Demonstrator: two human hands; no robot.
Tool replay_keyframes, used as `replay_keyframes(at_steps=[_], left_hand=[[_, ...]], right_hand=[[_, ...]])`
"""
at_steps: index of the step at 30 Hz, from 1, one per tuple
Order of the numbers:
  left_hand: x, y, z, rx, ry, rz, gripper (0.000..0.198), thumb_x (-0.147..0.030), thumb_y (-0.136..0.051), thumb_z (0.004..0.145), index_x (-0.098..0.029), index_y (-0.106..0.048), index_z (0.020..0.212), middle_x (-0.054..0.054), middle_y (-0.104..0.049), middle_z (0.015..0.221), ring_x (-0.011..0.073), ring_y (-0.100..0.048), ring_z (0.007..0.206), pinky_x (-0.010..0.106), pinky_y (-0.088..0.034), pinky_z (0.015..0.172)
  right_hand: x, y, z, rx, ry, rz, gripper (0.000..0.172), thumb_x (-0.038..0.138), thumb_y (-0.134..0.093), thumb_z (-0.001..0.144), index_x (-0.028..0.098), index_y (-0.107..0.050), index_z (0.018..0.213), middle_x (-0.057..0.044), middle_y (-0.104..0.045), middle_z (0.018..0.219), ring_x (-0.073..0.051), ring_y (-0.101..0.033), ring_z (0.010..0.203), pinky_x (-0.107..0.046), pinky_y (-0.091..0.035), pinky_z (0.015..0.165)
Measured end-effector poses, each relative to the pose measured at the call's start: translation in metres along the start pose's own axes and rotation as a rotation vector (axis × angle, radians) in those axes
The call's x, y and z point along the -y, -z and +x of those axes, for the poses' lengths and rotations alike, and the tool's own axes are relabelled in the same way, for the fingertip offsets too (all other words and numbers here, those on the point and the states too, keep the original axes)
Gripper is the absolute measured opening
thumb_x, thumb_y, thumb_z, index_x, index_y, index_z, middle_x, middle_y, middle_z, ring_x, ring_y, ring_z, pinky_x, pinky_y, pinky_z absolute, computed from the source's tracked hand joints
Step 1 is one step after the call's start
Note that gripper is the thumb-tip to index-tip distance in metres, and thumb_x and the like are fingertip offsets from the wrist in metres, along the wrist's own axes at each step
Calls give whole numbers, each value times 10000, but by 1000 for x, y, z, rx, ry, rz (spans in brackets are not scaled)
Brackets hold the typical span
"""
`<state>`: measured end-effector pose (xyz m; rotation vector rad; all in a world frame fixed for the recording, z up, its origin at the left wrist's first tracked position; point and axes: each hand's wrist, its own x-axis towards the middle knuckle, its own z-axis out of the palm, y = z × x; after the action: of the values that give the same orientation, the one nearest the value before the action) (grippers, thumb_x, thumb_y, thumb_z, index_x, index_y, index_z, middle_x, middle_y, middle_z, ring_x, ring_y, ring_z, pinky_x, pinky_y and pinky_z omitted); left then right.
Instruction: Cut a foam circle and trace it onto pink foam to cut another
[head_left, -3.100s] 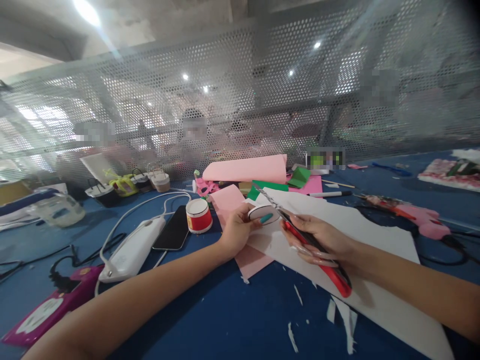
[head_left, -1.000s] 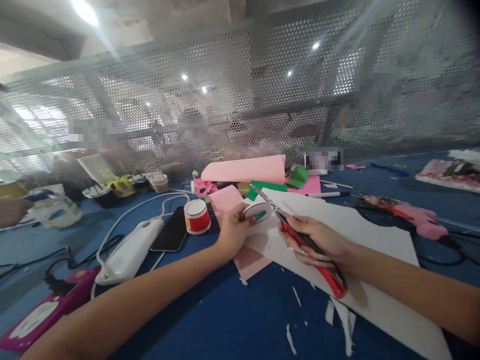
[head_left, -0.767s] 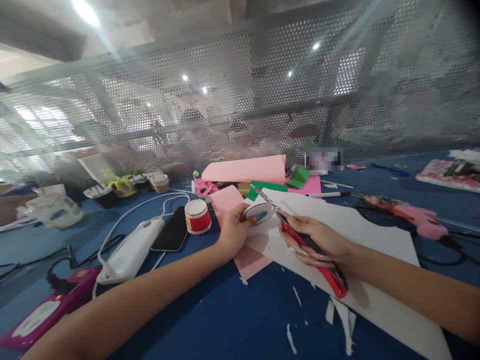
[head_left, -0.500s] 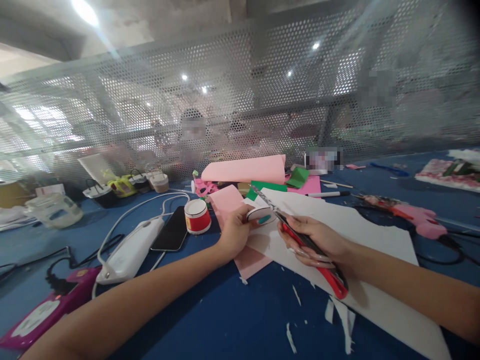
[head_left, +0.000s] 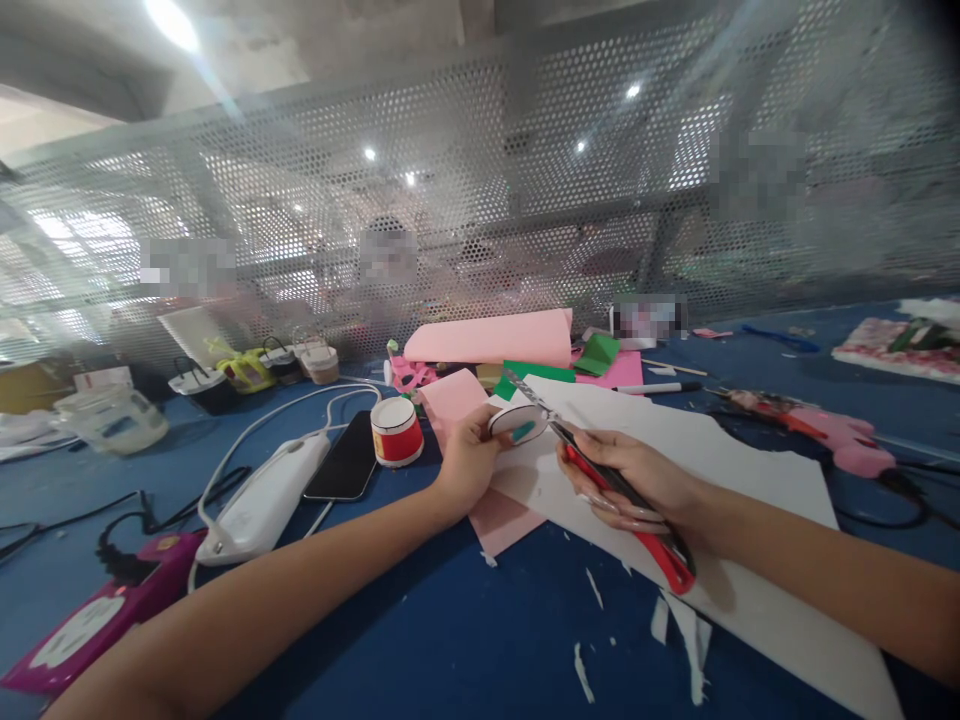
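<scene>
My left hand (head_left: 469, 458) is closed on a small white oval paper piece (head_left: 516, 422) with a teal mark, held just above the blue table (head_left: 450, 640). My right hand (head_left: 637, 480) grips red-handled scissors (head_left: 630, 500), fingers wrapped over the handles, and the blades point up-left to the edge of the oval piece. Both hands hover over a large white sheet (head_left: 720, 470) that lies across a pink sheet (head_left: 499, 520).
A red-and-white paper cup (head_left: 396, 431), a black phone (head_left: 346, 458) and a white power bank (head_left: 262, 500) with cables lie left. A pink roll (head_left: 487, 340), green paper (head_left: 536, 372), a pen (head_left: 660, 388) and a pink glue gun (head_left: 825, 430) lie behind. White paper scraps (head_left: 675, 630) litter the near table. A perforated metal screen (head_left: 480, 200) rises behind.
Both hands stay nearly in place; the oval piece shifts slightly in my left fingers against the scissor blades. Another person's hand that showed at the far left a second ago has gone.
</scene>
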<state>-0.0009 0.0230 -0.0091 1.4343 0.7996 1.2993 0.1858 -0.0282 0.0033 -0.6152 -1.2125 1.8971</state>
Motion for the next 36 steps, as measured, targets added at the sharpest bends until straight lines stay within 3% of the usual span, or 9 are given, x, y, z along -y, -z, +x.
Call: replay_keyframes(at_steps=[7, 16, 23, 36], left_hand=[[-2, -1, -2, 3, -4, 58, 229, -98, -648, 605, -146, -676, 828, 14, -676, 802, 163, -588, 791, 291, -454, 761], [-7, -3, -4, 41, 10, 128, 165, -140, -706, 592, -146, -668, 753, 1, -650, 712, 146, -574, 705, 263, -439, 687], [-3, -2, -1, -21, 1, 61, 248, -146, -687, 599, -160, -662, 845, 4, -675, 812, 157, -581, 776, 269, -446, 718], [-4, 1, -1, -84, -68, 116, 146, -173, -678, 635, -196, -647, 776, -7, -620, 729, 151, -545, 718, 254, -437, 669]], right_hand=[[1, -1, -1, -13, -23, -14, 297, 363, -469, 916, 138, -566, 749, 46, -523, 467, -17, -256, 201, -132, -260, 219], [-1, 2, -1, 32, -21, 7, 279, 359, -477, 913, 138, -571, 773, 42, -544, 490, -17, -266, 199, -135, -275, 220], [2, -2, -2, -8, -16, 13, 290, 361, -471, 917, 137, -566, 760, 45, -537, 483, -15, -262, 203, -130, -269, 223], [0, 3, -1, 5, -8, 47, 261, 343, -434, 935, 148, -564, 821, 44, -544, 482, -16, -226, 214, -130, -258, 226]])
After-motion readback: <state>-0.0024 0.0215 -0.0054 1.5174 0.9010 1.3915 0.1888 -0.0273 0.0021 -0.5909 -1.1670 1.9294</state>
